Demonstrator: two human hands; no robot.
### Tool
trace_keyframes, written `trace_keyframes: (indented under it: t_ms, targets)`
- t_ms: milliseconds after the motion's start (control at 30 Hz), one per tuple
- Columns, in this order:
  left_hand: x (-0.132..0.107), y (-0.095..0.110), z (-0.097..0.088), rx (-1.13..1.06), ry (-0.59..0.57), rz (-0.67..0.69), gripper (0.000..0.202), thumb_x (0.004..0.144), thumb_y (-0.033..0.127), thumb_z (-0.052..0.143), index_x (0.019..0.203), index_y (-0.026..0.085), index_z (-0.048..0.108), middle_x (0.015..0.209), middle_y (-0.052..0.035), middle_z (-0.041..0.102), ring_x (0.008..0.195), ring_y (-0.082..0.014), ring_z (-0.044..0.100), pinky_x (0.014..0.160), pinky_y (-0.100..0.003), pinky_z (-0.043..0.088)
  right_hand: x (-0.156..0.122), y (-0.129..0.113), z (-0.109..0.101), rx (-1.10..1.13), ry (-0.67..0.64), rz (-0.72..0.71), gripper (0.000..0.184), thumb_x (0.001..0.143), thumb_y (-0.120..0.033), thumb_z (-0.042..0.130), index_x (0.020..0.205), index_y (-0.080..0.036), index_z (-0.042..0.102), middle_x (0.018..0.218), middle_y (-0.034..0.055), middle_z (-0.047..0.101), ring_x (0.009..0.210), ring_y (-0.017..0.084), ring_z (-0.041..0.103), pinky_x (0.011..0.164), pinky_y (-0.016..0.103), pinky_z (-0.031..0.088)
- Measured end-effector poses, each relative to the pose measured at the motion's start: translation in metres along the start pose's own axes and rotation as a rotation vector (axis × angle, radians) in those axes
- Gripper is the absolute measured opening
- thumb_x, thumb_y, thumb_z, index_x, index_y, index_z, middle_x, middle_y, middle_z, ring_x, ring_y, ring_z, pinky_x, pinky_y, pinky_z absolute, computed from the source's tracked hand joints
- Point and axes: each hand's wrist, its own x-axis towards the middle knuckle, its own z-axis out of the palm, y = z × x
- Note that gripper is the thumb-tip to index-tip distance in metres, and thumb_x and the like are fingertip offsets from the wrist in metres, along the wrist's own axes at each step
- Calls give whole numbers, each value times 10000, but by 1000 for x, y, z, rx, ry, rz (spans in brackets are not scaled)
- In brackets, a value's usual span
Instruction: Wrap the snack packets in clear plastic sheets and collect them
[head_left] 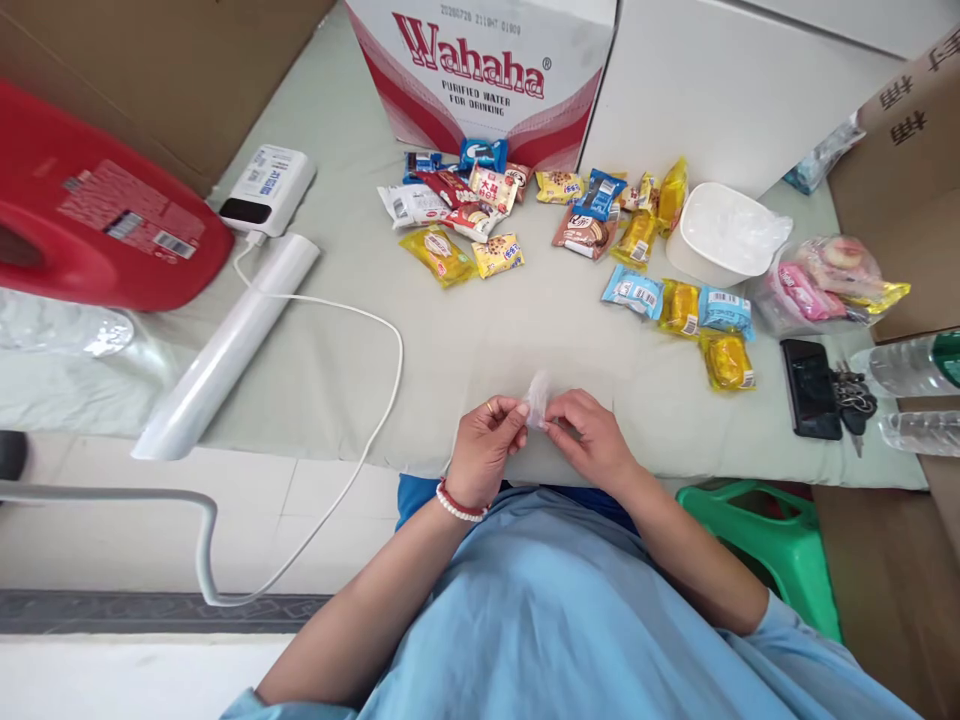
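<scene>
Close to the table's front edge, my left hand [487,445] and my right hand [589,435] meet fingertip to fingertip. Both pinch a small, crumpled piece of thin clear plastic [538,388], whose loose end sticks up between them; whether it is a bag or a sheet, I cannot tell. Ahead of my hands lie wrapped snacks: a yellow packet [439,256], a small cookie packet [499,256] and several others in a pile. To the right are a light blue packet [632,292] and a yellow-wrapped cake [727,361].
A white tub [724,235] with clear plastic inside and a bag of snacks [829,285] stand at the right, near a phone [811,390] and keys [855,400]. Leftward are a plastic roll [232,345], a white cable [401,350] and a red jug [105,200]. A Wahaha box [487,75] stands behind.
</scene>
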Motion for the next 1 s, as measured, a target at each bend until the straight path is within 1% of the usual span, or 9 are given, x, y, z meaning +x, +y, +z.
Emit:
trace_keyframes:
  t_ms: [167, 300, 367, 467, 633, 733, 833, 900, 1000]
  targets:
    - [-2, -6, -5, 6, 47, 26, 476, 724, 608, 871, 769, 184, 658, 536, 49, 570, 497, -73, 449, 501, -220, 336, -4, -1, 4, 267, 18, 264, 280, 1002, -493, 632, 905, -230, 635, 807, 12, 646, 727, 157, 575, 688, 293, 467]
    - [-7, -10, -6, 83, 19, 62, 440, 796, 608, 817, 802, 184, 700, 564, 35, 595, 524, -85, 473, 533, -234, 362, -3, -4, 8, 252, 35, 260, 322, 877, -520, 782, 982, -242, 659, 865, 8, 640, 746, 156, 558, 702, 294, 470]
    - [-9, -10, -5, 96, -1, 82, 439, 805, 614, 808, 814, 187, 706, 573, 33, 599, 534, -90, 481, 543, -239, 369, 0, -6, 10, 247, 51, 252, 305, 881, -519, 774, 965, -243, 677, 853, 9, 634, 744, 157, 553, 703, 299, 466]
    - [-9, -6, -6, 84, 27, 100, 469, 792, 642, 808, 778, 192, 677, 557, 39, 575, 525, -89, 461, 535, -240, 358, 2, -8, 6, 400, 97, 335, 333, 910, -559, 727, 890, -231, 673, 791, 5, 626, 710, 148, 547, 671, 287, 457]
    - [-5, 3, -17, 17, 70, 61, 525, 744, 674, 833, 758, 197, 614, 540, 49, 550, 493, -72, 426, 494, -217, 329, 2, -11, -7, 753, 147, 586, 414, 777, -544, 866, 860, -217, 626, 636, -62, 509, 483, 65, 351, 430, 205, 273]
    - [-8, 5, -18, -36, 23, 37, 558, 748, 706, 816, 880, 205, 609, 641, 35, 603, 553, -92, 533, 479, -205, 347, 3, -14, -9, 884, 182, 673, 451, 703, -494, 927, 848, -209, 608, 665, -67, 515, 468, 36, 310, 396, 174, 215]
    - [-13, 3, -14, -16, -108, 7, 632, 685, 648, 891, 1056, 208, 632, 853, -5, 678, 693, -131, 633, 494, -210, 407, 4, -16, -6, 972, 197, 710, 449, 681, -449, 945, 841, -205, 603, 684, -71, 517, 467, 22, 283, 390, 160, 203]
    - [-16, 0, -12, 57, -170, -10, 557, 680, 589, 914, 964, 183, 660, 809, -5, 664, 661, -115, 588, 520, -216, 423, 5, -16, -3, 1019, 181, 725, 438, 688, -430, 941, 837, -205, 596, 690, -72, 513, 469, 22, 269, 389, 158, 204]
    - [-16, -3, -12, 99, -151, -13, 473, 766, 597, 840, 754, 169, 640, 636, 17, 580, 570, -83, 476, 524, -213, 385, 5, -15, -1, 1036, 165, 696, 428, 709, -432, 928, 835, -210, 585, 707, -67, 518, 479, 27, 290, 404, 163, 229]
